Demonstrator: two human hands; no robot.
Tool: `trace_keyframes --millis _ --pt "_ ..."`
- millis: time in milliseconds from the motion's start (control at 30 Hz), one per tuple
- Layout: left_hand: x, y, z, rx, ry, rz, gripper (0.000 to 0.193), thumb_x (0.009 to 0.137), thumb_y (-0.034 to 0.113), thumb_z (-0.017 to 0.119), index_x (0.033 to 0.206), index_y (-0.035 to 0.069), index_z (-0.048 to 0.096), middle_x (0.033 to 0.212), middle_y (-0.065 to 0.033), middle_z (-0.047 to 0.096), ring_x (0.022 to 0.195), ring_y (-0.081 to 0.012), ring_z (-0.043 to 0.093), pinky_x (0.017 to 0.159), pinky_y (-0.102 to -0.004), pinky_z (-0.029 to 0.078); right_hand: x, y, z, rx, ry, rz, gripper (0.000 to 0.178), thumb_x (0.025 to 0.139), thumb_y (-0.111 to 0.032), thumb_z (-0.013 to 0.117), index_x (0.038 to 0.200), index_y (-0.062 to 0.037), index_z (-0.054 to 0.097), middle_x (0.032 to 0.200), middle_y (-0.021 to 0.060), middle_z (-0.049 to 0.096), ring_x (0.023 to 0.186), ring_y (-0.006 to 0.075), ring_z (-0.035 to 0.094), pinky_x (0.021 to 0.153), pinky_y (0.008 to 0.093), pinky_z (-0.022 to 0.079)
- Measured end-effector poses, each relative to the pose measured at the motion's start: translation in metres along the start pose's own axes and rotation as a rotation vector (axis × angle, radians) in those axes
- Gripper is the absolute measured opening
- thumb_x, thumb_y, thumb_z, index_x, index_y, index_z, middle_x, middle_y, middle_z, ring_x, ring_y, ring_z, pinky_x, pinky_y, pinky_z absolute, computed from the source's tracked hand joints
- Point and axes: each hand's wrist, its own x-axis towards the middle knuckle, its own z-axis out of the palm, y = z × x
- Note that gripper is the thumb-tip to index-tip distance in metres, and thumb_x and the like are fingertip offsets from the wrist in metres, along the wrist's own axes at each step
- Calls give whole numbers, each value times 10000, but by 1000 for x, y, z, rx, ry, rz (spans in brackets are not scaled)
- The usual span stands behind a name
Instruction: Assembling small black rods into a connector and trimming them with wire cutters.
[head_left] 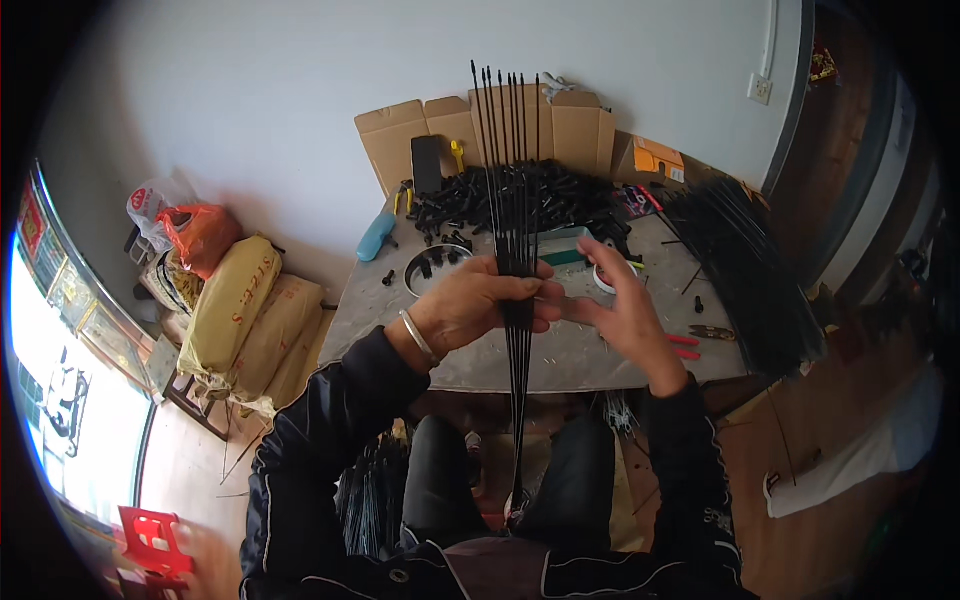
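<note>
A bundle of long thin black rods (519,350) stands nearly upright in front of me, each with a small thicker tip at the top. My left hand (465,300), a pale bangle at its wrist, is closed around the bundle at about mid-length. Below the grip the rods draw together and run down between my knees; above it they fan out slightly. My right hand (630,315) is beside the bundle on the right. Its thumb and fingers are spread, and the fingertips reach the rods near my left fingers. I see nothing held in it.
On the grey table (470,372) lie a heap of black parts (560,195), a round dish (411,283), a blue object (376,237), a green tray (562,246) and red-handled pliers (712,331). Black rods (745,270) cover the right side. Stacked sacks (230,310) stand left.
</note>
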Motion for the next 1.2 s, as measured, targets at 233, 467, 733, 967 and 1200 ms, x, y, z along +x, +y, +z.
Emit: trace_keyframes --millis 233,467,733,967,1200 --pt "-35 6 5 -2 -205 11 213 927 21 495 1129 1 559 1055 -159 655 952 -295 664 856 -423 519 -4 21 74 685 -476 223 224 890 -150 635 1067 -13 626 837 82 665 833 217 640 807 342 487" --pt "-34 -54 -23 81 -206 141 182 926 19 520 1084 -18 603 1029 -146 674 965 -252 659 900 -376 513 11 113 101 -83 -289 -5 265 777 -37 634 1042 -36 644 887 84 673 837 265 640 746 349 483" --pt "-10 -187 -65 -94 -43 -64 165 918 30 557 1072 -13 600 1002 -121 674 971 -224 647 886 -345 517 10 96 43 366 -874 521 584 847 -46 590 1394 -37 385 1424 135 442 1256 283 481 1003 402 417" --pt "-1 -188 -65 -8 -132 -81 232 926 37 550 1145 -28 592 1036 -118 668 992 -201 639 907 -318 505 -2 3 66 1351 -479 743 292 978 -142 504 1227 7 536 1098 123 638 990 235 641 892 366 522" --pt "-45 -171 -46 98 566 293 463 939 167 587 1312 -72 451 1195 -131 604 1064 -184 590 914 -301 474 -16 -17 71 1181 -510 551 213 982 -120 494 1126 12 578 957 96 649 874 202 653 838 335 528"
